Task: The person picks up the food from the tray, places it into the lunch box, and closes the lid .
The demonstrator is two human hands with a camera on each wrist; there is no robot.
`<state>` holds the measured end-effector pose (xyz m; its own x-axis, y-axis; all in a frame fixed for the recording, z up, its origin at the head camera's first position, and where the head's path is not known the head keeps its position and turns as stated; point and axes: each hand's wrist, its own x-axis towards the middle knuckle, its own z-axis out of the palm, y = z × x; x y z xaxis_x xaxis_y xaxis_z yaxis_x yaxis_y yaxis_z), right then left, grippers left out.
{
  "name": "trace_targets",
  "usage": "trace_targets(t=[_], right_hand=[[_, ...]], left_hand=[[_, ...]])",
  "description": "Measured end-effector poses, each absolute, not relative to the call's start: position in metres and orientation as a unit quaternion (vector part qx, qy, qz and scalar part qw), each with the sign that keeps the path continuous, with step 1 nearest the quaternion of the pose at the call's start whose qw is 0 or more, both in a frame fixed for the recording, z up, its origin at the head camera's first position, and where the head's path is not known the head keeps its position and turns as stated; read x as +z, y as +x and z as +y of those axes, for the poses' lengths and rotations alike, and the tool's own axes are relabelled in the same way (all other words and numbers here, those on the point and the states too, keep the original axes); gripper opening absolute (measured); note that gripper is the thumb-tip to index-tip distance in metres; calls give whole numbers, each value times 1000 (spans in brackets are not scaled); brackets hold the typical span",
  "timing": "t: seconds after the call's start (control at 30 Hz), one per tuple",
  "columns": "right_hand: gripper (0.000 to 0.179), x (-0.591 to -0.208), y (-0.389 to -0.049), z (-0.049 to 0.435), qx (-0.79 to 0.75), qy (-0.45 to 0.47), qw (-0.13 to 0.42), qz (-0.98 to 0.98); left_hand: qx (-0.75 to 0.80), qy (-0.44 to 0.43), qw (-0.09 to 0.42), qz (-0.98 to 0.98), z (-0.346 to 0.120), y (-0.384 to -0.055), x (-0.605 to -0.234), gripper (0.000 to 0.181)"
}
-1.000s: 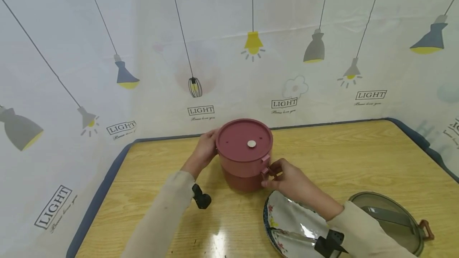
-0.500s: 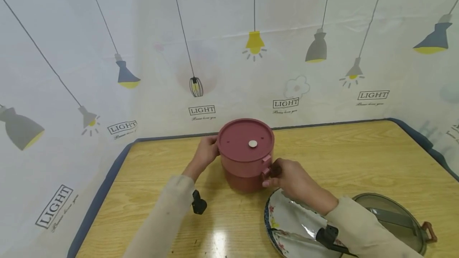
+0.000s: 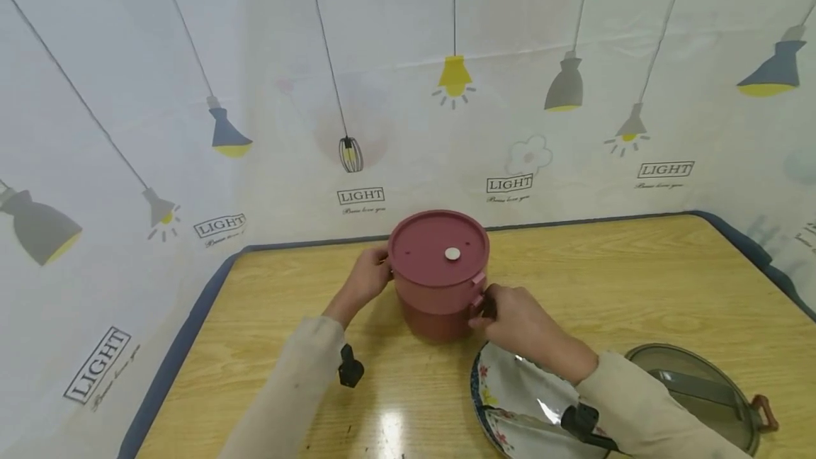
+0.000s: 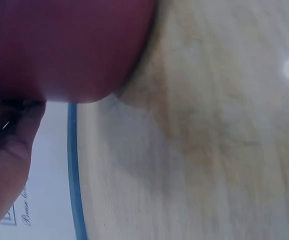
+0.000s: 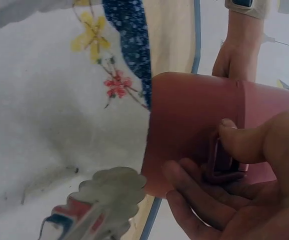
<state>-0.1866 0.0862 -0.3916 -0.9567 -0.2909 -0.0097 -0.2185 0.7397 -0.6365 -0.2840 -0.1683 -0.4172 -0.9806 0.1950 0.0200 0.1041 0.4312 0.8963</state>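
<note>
A round dark-red lidded pot [image 3: 440, 296] stands upright on the wooden table, a white button [image 3: 452, 253] on its lid. The left hand [image 3: 368, 276] grips its left side; in the left wrist view the thumb [image 4: 25, 127] and fingers meet at the wall, and what exactly they hold is hidden. On the right side the right hand [image 3: 519, 321] pinches a loop-shaped handle [image 5: 219, 162], thumb over it and fingers curled beneath. A small pink tab [image 3: 478, 279] sits on the rim just above that hand.
A flowered plate [image 3: 510, 377] with a blue rim lies under the right forearm. On it rest metal tongs with a scalloped end [image 5: 117, 187]. At the right lies a round grey translucent lid [image 3: 676, 360] with a brown handle. A patterned wall covering [image 3: 408, 126] stands behind.
The right fingers have drawn in closer on the loop at the pot's side. The left hand keeps its place, and the pot stays where it is; the head view has shifted slightly.
</note>
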Motion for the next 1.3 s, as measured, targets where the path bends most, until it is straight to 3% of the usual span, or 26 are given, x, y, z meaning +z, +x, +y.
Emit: trace_targets(t=[0.23,0.5,0.7,0.9,1.3], right_hand=[[27,-393,-185,88,-311,-141,29,939],[105,-391,-186,93,-271,-112,-5,956],[130,-397,-199,94,-335,-212,-30,918],[138,-402,-203,92,-379,-253,-30,890],[130,-409,-203,99,-326,-240,-51,913]], left_hand=[[546,102,56,830,-169,-282,-420,38],[602,75,91,790,-169,-280,-421,50],[560,96,58,821,-168,-273,-421,77],[511,97,32,853,-166,-268,-422,85],[494,77,31,866,-164,-265,-422,75]])
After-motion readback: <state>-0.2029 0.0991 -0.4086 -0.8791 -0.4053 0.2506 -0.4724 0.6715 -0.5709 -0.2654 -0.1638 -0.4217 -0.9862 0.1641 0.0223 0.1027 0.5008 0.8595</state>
